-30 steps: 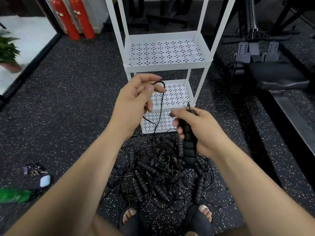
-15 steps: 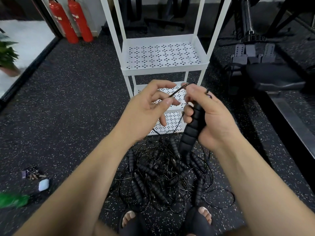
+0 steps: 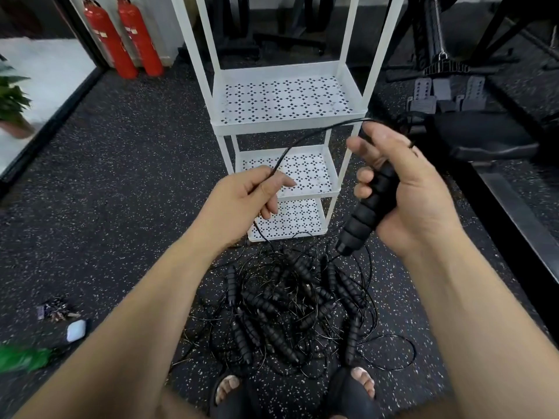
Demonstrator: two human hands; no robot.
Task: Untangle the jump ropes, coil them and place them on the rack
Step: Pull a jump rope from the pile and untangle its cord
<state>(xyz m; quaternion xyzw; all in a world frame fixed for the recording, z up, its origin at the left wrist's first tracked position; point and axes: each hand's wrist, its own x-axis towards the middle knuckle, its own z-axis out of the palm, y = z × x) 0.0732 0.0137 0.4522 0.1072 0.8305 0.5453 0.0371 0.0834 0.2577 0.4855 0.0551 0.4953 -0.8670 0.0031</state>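
Note:
A tangled pile of black jump ropes (image 3: 290,309) with ribbed handles lies on the speckled floor just beyond my feet. My right hand (image 3: 402,189) grips one ribbed black handle (image 3: 367,213), its butt end pointing down toward the pile. That rope's thin black cord (image 3: 305,140) arcs from the top of my right hand leftward and down into my left hand (image 3: 248,198), which pinches it between thumb and fingers; the cord then drops to the pile. The white three-tier rack (image 3: 287,128) stands right behind my hands, its perforated shelves bare.
Two red fire extinguishers (image 3: 121,37) stand at the back left. Black gym equipment with a padded bench (image 3: 484,137) fills the right side. Keys (image 3: 56,311) and a small white case (image 3: 75,329) lie on the floor at the left, beside green leaves.
My hands have drawn apart: the right hand moved right and up with the handle, the left slid down along the cord, stretching a length of cord between them.

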